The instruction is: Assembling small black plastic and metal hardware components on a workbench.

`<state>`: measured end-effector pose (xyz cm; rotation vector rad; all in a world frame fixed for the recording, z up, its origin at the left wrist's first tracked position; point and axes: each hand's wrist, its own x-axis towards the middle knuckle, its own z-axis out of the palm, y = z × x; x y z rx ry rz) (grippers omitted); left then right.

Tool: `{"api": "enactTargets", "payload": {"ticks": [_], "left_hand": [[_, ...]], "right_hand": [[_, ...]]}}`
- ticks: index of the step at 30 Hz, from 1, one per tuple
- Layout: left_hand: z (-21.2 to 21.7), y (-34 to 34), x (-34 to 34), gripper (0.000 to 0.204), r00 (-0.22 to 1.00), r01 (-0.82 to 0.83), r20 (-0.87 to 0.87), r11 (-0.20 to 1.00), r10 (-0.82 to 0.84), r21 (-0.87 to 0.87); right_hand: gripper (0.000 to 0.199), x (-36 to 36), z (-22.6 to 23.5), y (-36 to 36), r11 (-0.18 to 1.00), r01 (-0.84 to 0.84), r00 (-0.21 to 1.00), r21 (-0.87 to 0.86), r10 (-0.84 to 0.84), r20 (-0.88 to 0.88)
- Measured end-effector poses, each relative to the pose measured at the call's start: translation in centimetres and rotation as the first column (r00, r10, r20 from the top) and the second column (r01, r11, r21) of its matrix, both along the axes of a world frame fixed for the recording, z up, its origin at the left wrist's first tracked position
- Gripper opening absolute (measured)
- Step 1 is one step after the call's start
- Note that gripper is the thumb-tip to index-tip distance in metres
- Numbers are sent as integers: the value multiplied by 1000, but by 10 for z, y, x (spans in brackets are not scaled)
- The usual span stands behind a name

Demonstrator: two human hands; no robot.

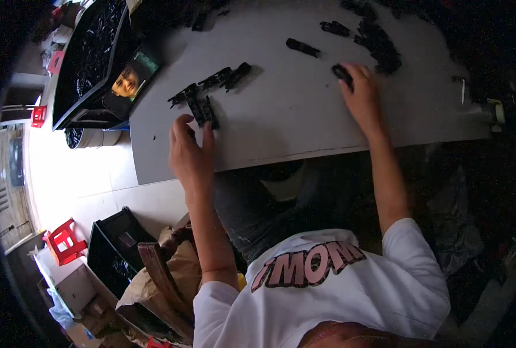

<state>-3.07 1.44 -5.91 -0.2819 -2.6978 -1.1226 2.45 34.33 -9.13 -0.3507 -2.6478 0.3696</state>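
Note:
My left hand point(189, 153) is at the left part of the grey table, its thumb and fingers apart beside the lower ends of a small cluster of black plastic parts point(201, 109). Whether the fingertips touch these parts, I cannot tell. More black parts point(226, 76) lie just beyond, some touching each other. Further right, my right hand point(360, 93) pinches a small black plastic part point(342, 73) between thumb and fingers, at the table surface. A single black part point(302, 47) rests to the left of that hand, with another point(334, 28) farther back.
A dark heap of black parts point(379, 46) lies at the back right of the table point(281, 130). At the left stands a large dark bin point(90, 64) full of black pieces, with a lit screen point(131, 80) against it. Red stools point(65, 242) and another bin point(110, 246) stand lower left.

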Motion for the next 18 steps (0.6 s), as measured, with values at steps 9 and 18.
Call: {"api": "enactTargets", "payload": {"ticks": [9,18], "left_hand": [[0,9,-3,30,995,-97,-26,872,96,-480],[3,-2,14,20,997,-18,-83,982,3,-186]], "right_hand": [[35,-2,30,-39,804,-187,968,-564,250,36],[24,23,13,19,996,49,993,-77,-57,-103]]}}
